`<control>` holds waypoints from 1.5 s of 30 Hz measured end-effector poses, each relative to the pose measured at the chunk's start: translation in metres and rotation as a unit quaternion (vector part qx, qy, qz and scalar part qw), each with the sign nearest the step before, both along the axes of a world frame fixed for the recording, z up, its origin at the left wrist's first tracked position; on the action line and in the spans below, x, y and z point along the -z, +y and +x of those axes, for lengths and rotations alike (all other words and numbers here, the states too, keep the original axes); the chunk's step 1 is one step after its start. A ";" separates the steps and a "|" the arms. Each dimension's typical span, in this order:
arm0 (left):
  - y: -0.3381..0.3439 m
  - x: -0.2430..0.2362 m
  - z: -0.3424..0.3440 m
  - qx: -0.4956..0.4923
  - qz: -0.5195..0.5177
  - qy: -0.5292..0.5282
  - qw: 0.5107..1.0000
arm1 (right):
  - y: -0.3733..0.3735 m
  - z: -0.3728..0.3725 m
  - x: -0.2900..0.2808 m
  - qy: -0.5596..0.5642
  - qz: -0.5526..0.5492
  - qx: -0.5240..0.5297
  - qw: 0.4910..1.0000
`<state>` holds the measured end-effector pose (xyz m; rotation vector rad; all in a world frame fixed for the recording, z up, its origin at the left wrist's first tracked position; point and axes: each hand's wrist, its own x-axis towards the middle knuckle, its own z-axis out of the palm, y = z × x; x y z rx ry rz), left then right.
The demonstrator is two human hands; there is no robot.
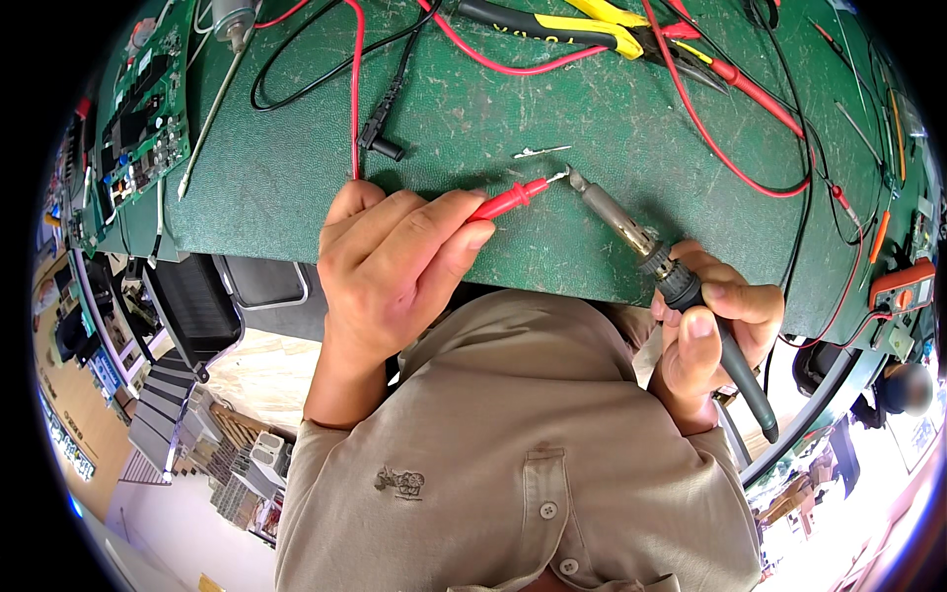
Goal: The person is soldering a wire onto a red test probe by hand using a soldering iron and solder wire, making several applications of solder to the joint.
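Between the thumb and fingers of my left hand (pixel 380 266) is a red test probe (pixel 513 200), its bare metal end pointing right. A red wire (pixel 356 94) runs from that hand toward the far edge. My right hand (pixel 718 321) grips a soldering iron (pixel 617 215) by its dark handle, tilted up and to the left. The iron's tip is right by the probe's metal end; whether they touch I cannot tell. Just beyond them, a thin metal pin (pixel 542 152) lies on the green mat (pixel 266 178). A black plug (pixel 382 140) on a black lead lies beyond my left hand.
Yellow-and-black pliers (pixel 592 35) and another red probe (pixel 755 94) lie at the far side among looping leads. A green circuit board (pixel 148 109) is at the far left, beside a metal-tipped tool (pixel 235 22). A red multimeter (pixel 902 289) sits at the right edge.
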<state>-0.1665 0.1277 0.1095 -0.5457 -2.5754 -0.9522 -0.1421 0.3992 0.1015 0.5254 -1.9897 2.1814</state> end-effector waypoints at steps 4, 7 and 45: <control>0.000 0.000 0.000 -0.001 0.002 -0.003 1.000 | 0.000 0.001 0.001 0.000 0.001 0.003 1.000; 0.000 0.000 0.000 0.001 0.003 0.000 1.000 | -0.001 0.001 0.001 0.001 -0.001 0.006 1.000; 0.002 0.000 0.000 -0.001 0.013 0.003 1.000 | -0.002 0.003 0.004 0.012 -0.005 0.013 1.000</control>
